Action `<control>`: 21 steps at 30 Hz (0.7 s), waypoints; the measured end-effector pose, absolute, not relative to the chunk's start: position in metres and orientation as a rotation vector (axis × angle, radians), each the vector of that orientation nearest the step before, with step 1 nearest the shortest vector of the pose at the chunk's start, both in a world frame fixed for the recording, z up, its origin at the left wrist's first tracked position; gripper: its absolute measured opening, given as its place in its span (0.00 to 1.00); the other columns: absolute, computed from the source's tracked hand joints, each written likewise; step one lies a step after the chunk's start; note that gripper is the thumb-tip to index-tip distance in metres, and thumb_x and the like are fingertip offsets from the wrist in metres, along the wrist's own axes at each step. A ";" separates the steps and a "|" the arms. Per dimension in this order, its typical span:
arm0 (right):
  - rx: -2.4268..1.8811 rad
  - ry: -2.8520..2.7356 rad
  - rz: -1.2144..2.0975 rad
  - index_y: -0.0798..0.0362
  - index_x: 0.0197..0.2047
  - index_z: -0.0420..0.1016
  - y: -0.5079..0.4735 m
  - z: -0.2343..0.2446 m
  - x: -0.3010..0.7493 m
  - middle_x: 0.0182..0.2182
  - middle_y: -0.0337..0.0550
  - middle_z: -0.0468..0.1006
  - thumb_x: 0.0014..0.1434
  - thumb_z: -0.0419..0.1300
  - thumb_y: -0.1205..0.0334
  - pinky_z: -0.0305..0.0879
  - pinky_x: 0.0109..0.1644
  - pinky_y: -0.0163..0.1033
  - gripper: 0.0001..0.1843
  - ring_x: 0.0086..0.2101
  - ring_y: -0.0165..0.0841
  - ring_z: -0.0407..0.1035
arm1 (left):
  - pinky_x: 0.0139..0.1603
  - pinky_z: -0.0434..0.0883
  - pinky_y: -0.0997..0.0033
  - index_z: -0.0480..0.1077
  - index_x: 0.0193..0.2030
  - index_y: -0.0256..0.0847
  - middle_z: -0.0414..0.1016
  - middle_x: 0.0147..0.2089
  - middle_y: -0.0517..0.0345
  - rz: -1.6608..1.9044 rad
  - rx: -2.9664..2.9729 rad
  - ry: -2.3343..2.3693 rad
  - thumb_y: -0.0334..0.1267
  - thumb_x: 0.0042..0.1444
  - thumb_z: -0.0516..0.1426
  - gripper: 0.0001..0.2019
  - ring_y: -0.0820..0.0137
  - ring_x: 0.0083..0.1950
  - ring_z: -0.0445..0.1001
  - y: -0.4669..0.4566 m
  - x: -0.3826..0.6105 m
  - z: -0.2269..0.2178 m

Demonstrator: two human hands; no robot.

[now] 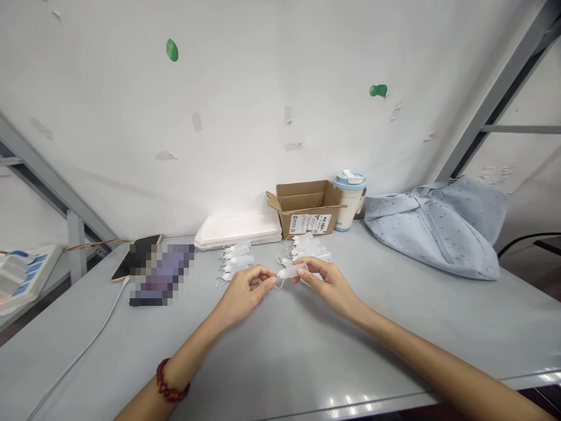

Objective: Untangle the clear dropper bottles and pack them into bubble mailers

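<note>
A small translucent white squeeze bottle (291,271) lies level between my hands above the grey table. My right hand (326,280) is closed around its body, thumb toward me. At the narrow tip, my left hand (248,292) pinches with thumb and forefinger; what exactly sits between those fingertips is too small to make out. A thin white loop hangs under the bottle's neck. Just beyond my left hand lies a row of similar bottles (239,259) with looped straps. Another group of bottles (309,245) lies behind my right hand, partly hidden by it.
At the back stand an open cardboard box (311,222), a lidded cup (349,202) and a stack of white trays or sheets (239,231). A light blue cloth bag (432,234) lies right. Two phones, one a dark phone (135,257) with a white cable (94,339), lie left.
</note>
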State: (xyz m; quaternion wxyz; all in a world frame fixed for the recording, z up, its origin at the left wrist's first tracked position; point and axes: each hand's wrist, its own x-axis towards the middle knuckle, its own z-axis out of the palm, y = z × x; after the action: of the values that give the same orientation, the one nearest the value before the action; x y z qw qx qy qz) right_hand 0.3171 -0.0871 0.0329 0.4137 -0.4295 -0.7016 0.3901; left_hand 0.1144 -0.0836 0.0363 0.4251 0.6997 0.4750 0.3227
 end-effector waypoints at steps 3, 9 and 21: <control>-1.059 -1.777 0.979 0.52 0.43 0.71 -0.087 0.031 0.317 0.30 0.40 0.77 0.60 0.52 0.53 0.61 0.41 0.39 0.14 0.37 0.35 0.68 | 0.28 0.65 0.74 0.71 0.32 0.37 0.70 0.28 0.58 0.816 1.758 1.207 0.44 0.55 0.53 0.12 0.74 0.25 0.65 -0.083 0.113 0.040; -1.096 -1.852 0.905 0.52 0.38 0.75 -0.088 0.026 0.317 0.29 0.40 0.78 0.60 0.52 0.53 0.62 0.40 0.38 0.14 0.37 0.36 0.69 | 0.27 0.63 0.75 0.70 0.30 0.37 0.71 0.27 0.59 0.796 1.765 1.216 0.41 0.54 0.53 0.11 0.75 0.24 0.64 -0.085 0.112 0.034; -1.033 -2.163 0.384 0.54 0.52 0.67 -0.081 0.021 0.323 0.39 0.48 0.75 0.61 0.53 0.58 0.63 0.45 0.45 0.17 0.41 0.38 0.67 | 0.28 0.63 0.75 0.69 0.29 0.36 0.70 0.28 0.59 0.733 1.749 1.205 0.44 0.53 0.54 0.12 0.76 0.24 0.64 -0.074 0.104 0.043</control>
State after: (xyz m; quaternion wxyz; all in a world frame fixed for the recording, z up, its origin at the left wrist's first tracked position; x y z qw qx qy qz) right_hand 0.3227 -0.0810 0.0207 0.3496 -0.3987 -0.8348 0.1482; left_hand 0.1038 -0.0740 0.0432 0.4325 0.7018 0.4836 0.2942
